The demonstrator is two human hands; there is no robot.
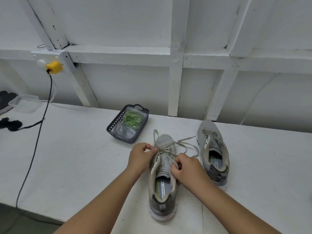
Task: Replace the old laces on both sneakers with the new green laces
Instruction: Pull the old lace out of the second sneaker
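Note:
Two grey sneakers stand on the white table, toes pointing away from me. The nearer sneaker [163, 179] carries an old grey lace [183, 144] that is partly loosened, its ends trailing to the right. My left hand [141, 157] pinches the lace at the left eyelets. My right hand [186, 169] grips the shoe's right eyelet edge, fingers curled around it and the lace. The second sneaker [213, 152] stands to the right with no lace in its eyelets. The new green laces [132, 119] lie in a clear bag inside a dark basket [116, 125] behind the shoes.
A black cable [36, 147] hangs from a yellow plug [54, 67] on the wall and runs over the table's left side. A clear plastic box [25, 103] and dark cloth items [11, 124] sit at the far left. A white framed wall backs the table.

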